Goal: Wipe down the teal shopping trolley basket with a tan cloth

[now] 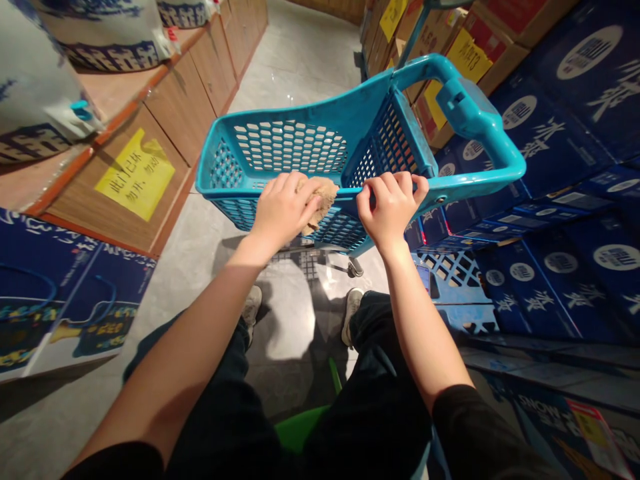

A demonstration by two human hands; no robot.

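Set lengthwise from left to right, just ahead of both hands: a blue shopping basket (363,123). On its near rim, left of middle, a left hand (281,208) half-curled around a crumpled brown cloth (324,199), against the edge. Farther right along the same rim, a right hand (390,208) with fingers bent tightly over the edge, holding no cloth, nearer to the handle (507,148) at the right end.

Wooden cabinet (175,93): blue-and-white jars (107,33) along its front edge, yellow note (127,170) stuck on the front. Printed blue boxes (60,293) nearer the camera. Across the grey floor (295,57): stacked dark-blue cartons (543,130), brown cartons (500,37) beyond, light-blue lattice plastic (465,315) low down beside the stack.
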